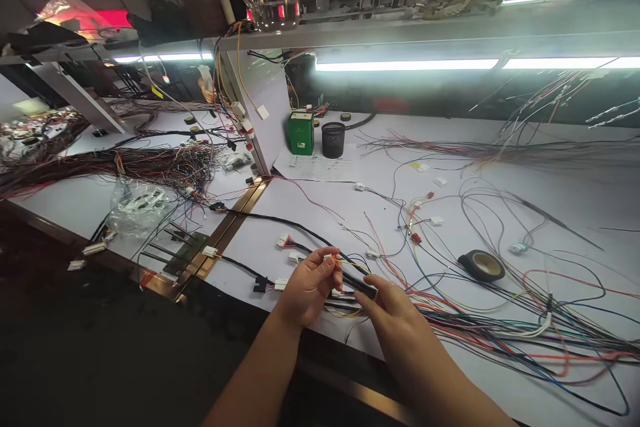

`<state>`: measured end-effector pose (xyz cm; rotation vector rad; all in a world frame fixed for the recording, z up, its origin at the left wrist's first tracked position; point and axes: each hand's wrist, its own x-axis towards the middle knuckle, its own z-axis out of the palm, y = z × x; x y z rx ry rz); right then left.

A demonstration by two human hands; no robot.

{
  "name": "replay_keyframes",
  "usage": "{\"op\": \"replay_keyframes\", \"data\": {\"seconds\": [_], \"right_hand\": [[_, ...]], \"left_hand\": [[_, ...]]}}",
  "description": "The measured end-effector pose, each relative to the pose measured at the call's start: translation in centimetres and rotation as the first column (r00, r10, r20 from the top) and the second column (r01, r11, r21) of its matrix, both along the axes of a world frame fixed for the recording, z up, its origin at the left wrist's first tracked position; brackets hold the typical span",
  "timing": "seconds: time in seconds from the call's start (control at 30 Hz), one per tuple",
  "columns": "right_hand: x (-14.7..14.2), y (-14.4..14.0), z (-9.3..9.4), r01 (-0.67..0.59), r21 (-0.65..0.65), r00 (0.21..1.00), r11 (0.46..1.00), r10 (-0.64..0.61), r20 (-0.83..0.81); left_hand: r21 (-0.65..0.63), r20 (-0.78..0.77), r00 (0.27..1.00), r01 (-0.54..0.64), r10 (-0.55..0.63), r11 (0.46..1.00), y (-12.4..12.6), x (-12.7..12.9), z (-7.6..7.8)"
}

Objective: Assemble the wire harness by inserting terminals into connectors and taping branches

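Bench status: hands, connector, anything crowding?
Left hand on small white connector. Right hand at black wires, grip unclear. Loose wires crowd right side.

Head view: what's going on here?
A person's left hand pinches a small white plug with thin wires. The right hand is at a black cable close by; its grip is hard to tell. Loose wires spread over the white table to the right, near a roll of tape.
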<state>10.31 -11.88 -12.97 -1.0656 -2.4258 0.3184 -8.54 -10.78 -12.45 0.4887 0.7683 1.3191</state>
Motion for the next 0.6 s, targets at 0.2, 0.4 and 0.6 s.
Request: {"op": "replay_keyframes", "data": {"seconds": [0.2, 0.4, 0.6], "right_hand": [[0.8, 1.2, 0.7, -0.064, 0.047, 0.998, 0.997, 0.063, 0.025], [0.4, 1.6, 1.5, -0.033, -0.058, 0.997, 0.998, 0.028, -0.072], [0.2, 1.0, 3.7, -0.036, -0.355, 0.992, 0.934, -0.01, -0.127]], "left_hand": [[0.023, -0.513, 0.858, -0.022, 0.031, 0.999, -1.4, 1.4, 0.7], [-0.067, -0.609, 0.793, -0.071, 0.016, 0.995, -1.7, 2.3, 1.1], [-0.032, -0.418, 0.899, -0.16, 0.132, 0.987, -1.8, 3.8, 0.3]]}}
